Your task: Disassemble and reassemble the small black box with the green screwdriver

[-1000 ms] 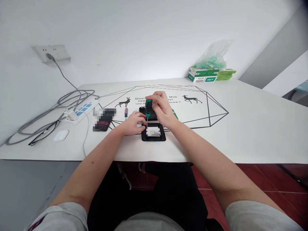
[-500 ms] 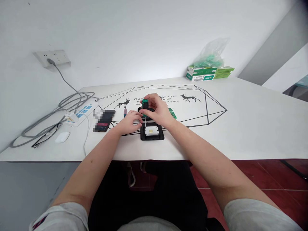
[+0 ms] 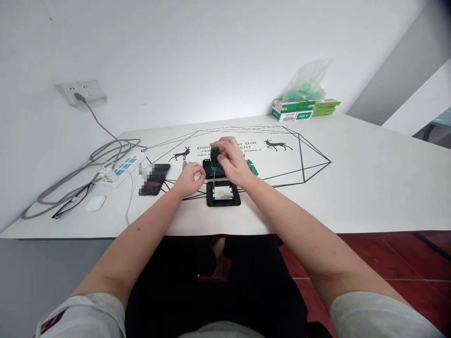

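My right hand (image 3: 234,160) is closed round the green and black handle of a screwdriver (image 3: 214,157). The screwdriver stands nearly upright, its thin shaft reaching down to the left side of a black plastic casing (image 3: 211,203). A white panel with a small yellowish square (image 3: 221,193) sits inside that casing. Just left of the shaft, my left hand (image 3: 190,180) is curled with thumb and fingertips together; whatever may be between them is too small to see. Behind the casing lies another black plastic part (image 3: 208,170), partly covered by my right hand. A green circuit board (image 3: 252,167) shows beyond my right wrist.
Left of my left hand are a dark phone (image 3: 157,180) and a second small tool handle (image 3: 184,165). Further left lie a power strip (image 3: 123,168), coiled grey cable, glasses (image 3: 73,201) and a white case (image 3: 95,203). Green and white boxes (image 3: 293,108) stand by the wall.
My left hand has drawn back slightly left from the screwdriver shaft, and its fingers have curled in. My right hand's grip on the handle has shifted, showing more of it. The view has tilted slightly.
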### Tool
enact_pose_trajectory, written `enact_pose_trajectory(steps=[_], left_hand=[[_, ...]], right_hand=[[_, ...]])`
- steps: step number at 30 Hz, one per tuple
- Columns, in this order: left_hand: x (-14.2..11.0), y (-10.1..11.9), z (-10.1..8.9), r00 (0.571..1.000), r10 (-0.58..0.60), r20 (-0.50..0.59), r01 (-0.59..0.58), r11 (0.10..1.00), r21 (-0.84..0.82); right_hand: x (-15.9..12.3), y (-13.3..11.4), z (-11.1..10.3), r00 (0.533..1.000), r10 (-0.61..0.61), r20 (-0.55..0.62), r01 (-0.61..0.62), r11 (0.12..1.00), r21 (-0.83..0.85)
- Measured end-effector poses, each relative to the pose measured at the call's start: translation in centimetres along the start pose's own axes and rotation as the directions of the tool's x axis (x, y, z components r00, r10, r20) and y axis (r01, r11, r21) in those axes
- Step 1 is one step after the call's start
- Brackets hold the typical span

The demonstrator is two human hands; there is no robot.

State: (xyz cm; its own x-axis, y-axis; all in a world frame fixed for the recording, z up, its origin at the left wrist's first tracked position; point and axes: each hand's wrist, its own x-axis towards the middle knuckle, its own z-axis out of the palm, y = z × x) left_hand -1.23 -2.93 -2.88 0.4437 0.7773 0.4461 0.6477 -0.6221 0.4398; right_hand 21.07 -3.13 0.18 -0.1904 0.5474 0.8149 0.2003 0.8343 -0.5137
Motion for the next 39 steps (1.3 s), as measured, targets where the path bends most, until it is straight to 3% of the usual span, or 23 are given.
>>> enact_pose_trajectory(steps=[6,14,21,27,31,35,39], left_hand=[[0.0,-0.1,0.4,1.000,-0.015,-0.023,0.015,1.000,0.018],[0.4,-1.0,-0.4,0.988,-0.125,-0.093,0.126,0.992,0.007],[0.2,-1.2,-0.9,0.987,-0.119,-0.106,0.124,0.991,0.044],[0.0,-1.0,-0.7,0.991,-0.101,-0.083,0.105,0.994,0.039],[0.3,-0.8,-0.3,0.999,-0.041,-0.029,0.042,0.999,0.030],[0.6,-0.8,0.3,1.000,-0.015,-0.007,0.016,0.999,0.037],[0.4,-0.4,0.2,0.999,0.038,0.036,-0.038,0.999,0.012]], right_hand=[[-0.1,0.0,0.2,0.997,-0.043,-0.068,0.043,0.999,-0.006],[-0.4,0.0,0.7,0.989,0.138,-0.043,-0.135,0.989,0.060],[-0.9,0.1,1.7,0.989,0.149,0.020,-0.150,0.967,0.207],[-0.8,0.0,2.0,0.998,-0.039,-0.058,0.039,0.999,-0.013],[-0.7,0.2,1.6,0.987,-0.137,-0.084,0.134,0.990,-0.040],[-0.5,0.2,1.0,0.987,-0.140,-0.073,0.139,0.990,-0.029],[-0.4,-0.1,0.8,0.999,-0.028,-0.047,0.027,0.999,-0.040]])
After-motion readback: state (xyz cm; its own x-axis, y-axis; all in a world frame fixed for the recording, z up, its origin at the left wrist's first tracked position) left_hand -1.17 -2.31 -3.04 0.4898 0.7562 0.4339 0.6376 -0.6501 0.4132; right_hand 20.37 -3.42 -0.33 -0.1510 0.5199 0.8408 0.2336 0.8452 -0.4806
